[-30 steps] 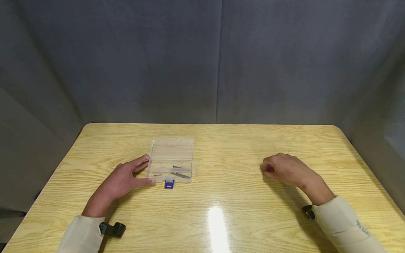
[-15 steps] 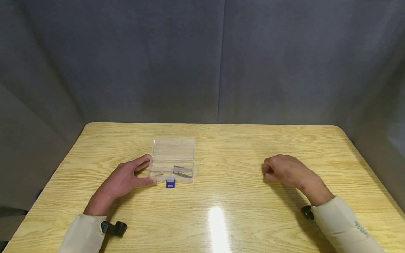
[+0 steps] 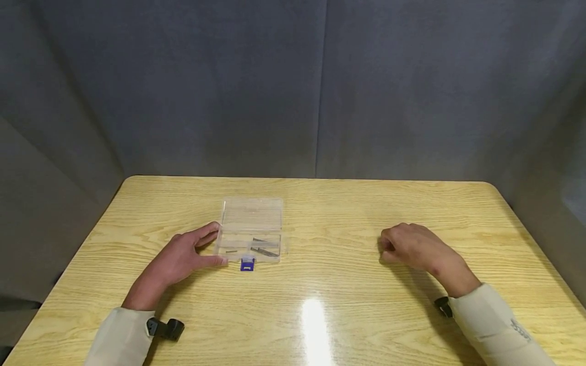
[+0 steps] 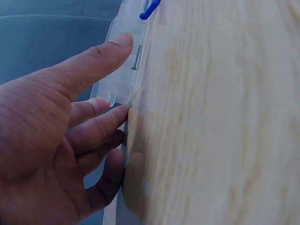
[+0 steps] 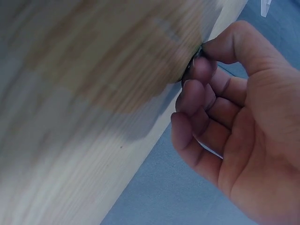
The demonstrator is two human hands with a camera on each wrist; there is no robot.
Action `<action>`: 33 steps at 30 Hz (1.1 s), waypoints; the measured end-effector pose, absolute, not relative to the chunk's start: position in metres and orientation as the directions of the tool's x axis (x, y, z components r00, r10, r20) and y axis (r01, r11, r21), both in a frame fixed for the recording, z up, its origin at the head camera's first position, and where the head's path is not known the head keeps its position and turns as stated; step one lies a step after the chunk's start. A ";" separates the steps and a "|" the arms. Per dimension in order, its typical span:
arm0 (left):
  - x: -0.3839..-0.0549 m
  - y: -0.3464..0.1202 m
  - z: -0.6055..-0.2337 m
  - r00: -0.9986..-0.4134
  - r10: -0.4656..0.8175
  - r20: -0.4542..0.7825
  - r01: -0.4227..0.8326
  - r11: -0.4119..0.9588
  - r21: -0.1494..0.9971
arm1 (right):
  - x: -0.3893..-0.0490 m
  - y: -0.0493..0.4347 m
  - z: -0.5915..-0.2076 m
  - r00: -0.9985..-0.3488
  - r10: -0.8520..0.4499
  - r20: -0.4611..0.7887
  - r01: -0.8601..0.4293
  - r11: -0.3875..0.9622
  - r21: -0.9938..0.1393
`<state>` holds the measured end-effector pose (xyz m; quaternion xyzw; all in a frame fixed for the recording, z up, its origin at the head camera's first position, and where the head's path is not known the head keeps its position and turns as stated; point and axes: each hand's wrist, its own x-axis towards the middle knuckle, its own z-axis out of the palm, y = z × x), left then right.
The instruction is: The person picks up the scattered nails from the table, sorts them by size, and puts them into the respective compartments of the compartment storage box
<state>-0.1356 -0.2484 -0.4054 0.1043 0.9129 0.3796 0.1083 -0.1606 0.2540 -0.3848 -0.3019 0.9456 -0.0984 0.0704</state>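
Note:
A clear plastic compartment box [image 3: 235, 243] lies on the table with its lid [image 3: 253, 216] tipped back and a blue latch [image 3: 247, 265] at the front. Several thin nails [image 3: 264, 252] lie in it; the left wrist view shows one nail [image 4: 137, 57] close up. My left hand [image 3: 183, 256] holds the box's left end, thumb at the front corner and fingers toward the back. Well to the right, my right hand [image 3: 416, 247] is low at the tabletop. Its thumb and forefinger pinch a small dark piece [image 5: 191, 64], mostly hidden by the fingertips.
The wood-grain table [image 3: 329, 218] has rounded far corners. Grey curtains [image 3: 229, 91] hang behind it and at both sides. A bright light reflection [image 3: 316, 330] shows near the front. Each wrist wears a black camera strap [image 3: 165, 329].
The view has shifted very slightly. Both hands and the box keep nearly the same places on the table.

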 end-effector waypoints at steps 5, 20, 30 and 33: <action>-0.136 -0.249 -0.405 -0.956 0.269 -0.121 0.107 0.698 0.708 | -0.161 0.253 -0.385 -0.809 -0.583 -0.078 -0.555 0.800 -0.226; -0.136 -0.250 -0.405 -0.952 0.284 -0.112 0.118 0.680 0.723 | -0.163 0.243 -0.382 -0.770 -0.638 -0.032 -0.604 0.744 -0.287; -0.135 -0.249 -0.404 -0.950 0.290 -0.114 0.118 0.674 0.730 | -0.162 0.223 -0.379 -0.745 -0.667 -0.014 -0.629 0.708 -0.321; -0.135 -0.248 -0.405 -0.950 0.292 -0.112 0.120 0.670 0.732 | -0.161 0.217 -0.378 -0.730 -0.683 -0.020 -0.641 0.695 -0.325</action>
